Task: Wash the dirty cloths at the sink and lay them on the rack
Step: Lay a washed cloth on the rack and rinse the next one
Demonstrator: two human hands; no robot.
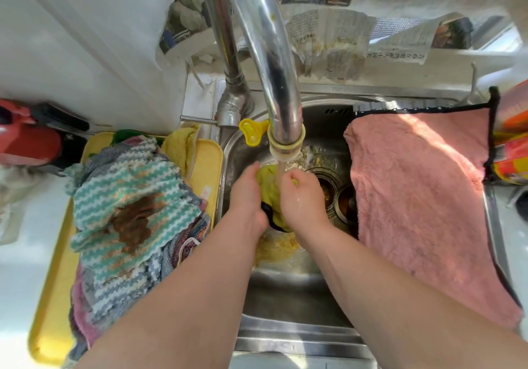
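Plainly the washing step is in hand: the steel sink [288, 291] fills the middle of the view. Over its three o'clock side a pink cloth [423, 202] with a dark edge lies spread flat on the rack [380, 106], of which only a strip of slats shows at the far edge. At nine o'clock, on the bench beside the basin, a yellow tray [208, 162] carries the heap of unwashed cloths. Topmost is a striped cloth [137, 174] with a large brown stain. From twelve o'clock the chrome tap [265, 54] arches over the basin and runs a stream of water [281, 168] straight down. The left hand [247, 197] and right hand [301, 197] meet under that stream, close together. Both are clamped on a bunched yellow cloth [270, 188], whose dark trim shows at its six o'clock end between the wrists. Yellowish residue [277, 248] lies on the sink floor at six o'clock of the hands, and the drain [325, 182] sits just at three o'clock of them. I judge the task about a third done, with one cloth laid out, one being rinsed and several waiting. Next the yellow cloth wants wringing until it runs clean, then carrying toward three o'clock and spreading flat on whatever rack the pink cloth leaves free, without dragging it through the residue
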